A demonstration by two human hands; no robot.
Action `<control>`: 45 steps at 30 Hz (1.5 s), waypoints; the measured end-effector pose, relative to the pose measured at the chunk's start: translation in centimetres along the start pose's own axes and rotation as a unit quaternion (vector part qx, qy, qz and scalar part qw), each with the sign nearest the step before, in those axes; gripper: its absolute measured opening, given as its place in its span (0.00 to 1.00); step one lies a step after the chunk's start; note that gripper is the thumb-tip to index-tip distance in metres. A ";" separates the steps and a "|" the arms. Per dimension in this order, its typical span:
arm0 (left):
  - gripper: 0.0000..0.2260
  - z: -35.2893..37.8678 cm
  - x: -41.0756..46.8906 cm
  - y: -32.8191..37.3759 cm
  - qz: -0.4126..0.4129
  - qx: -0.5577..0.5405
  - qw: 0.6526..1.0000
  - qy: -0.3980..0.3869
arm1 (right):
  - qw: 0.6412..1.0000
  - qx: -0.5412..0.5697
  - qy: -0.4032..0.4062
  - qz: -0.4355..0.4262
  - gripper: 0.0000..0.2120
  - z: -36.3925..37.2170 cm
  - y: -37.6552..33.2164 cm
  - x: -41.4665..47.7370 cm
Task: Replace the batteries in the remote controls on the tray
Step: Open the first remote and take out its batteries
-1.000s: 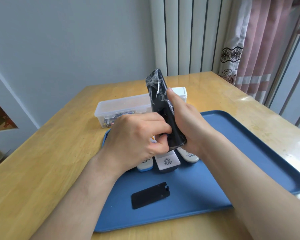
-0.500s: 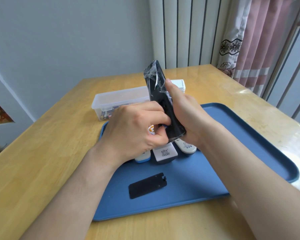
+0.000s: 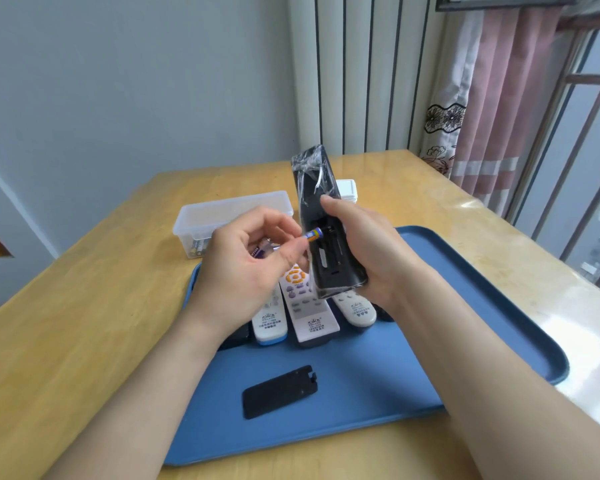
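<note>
While the right hand grips the black film-wrapped remote near-upright above the blue plastic tray, its open battery bay faces the camera. Fingers are curled round the lower half, thumb on the left edge.

Left hand: thumb and forefinger pinch a blue-and-yellow battery, whose tip is just beside the bay's upper left edge. A purple battery is tucked in the curled fingers of the same hand. The hands are close but not touching.

Containers:
- Tray on the wooden counter holds a row of remotes at the far side: a white remote with a blue end, a white remote with orange buttons and a rounded white remote, with dark ones partly hidden on either flank. A flat black battery cover lies alone nearer the front.
- Clear plastic box sits behind the tray, with a few loose batteries in its front left corner.
- Small white box is behind the held remote; I can't see its contents.

Versus 0.5 s ago: the left hand was bunched over the bay and hid it. It has now pulled back to the left with a battery out, so the bay is exposed. The right hand's grip and the cover's position are unchanged.
</note>
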State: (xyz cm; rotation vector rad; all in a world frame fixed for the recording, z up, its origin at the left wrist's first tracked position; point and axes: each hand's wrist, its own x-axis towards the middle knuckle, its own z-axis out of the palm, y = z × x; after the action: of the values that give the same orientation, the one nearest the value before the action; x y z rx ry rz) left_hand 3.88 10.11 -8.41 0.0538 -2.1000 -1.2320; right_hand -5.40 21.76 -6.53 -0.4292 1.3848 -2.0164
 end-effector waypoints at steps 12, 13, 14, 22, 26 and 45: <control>0.15 -1.3 1.5 -0.6 -0.314 -0.317 0.892 -0.070 | 0.818 -0.563 0.110 -0.052 0.13 -6.7 -5.9 -3.9; 0.15 -1.1 1.6 -0.4 -0.316 -0.310 0.894 -0.069 | 0.799 -0.591 0.108 -0.032 0.13 -7.0 -5.7 -4.0; 0.14 -0.9 1.8 -0.3 -0.321 -0.306 0.894 -0.064 | 0.782 -0.614 0.104 -0.010 0.12 -7.2 -5.3 -3.9; 0.09 1.1 3.8 0.1 -0.320 -0.224 0.913 -0.120 | 0.704 -0.703 0.088 0.055 0.18 -9.8 -2.2 -1.0; 0.15 2.4 5.9 -0.3 -0.255 -0.056 0.955 -0.141 | 0.656 -0.749 0.094 0.022 0.17 -9.5 -3.0 0.1; 0.11 7.9 15.5 -6.6 0.205 0.703 0.650 -0.205 | 0.863 -0.503 0.011 -0.040 0.48 -9.3 -1.6 17.4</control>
State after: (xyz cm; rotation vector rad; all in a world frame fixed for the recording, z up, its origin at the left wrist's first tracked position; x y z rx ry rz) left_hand -14.40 6.80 -7.66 -0.0201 -2.6978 0.9437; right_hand -24.23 17.05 -10.20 -0.9042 2.3973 -1.1771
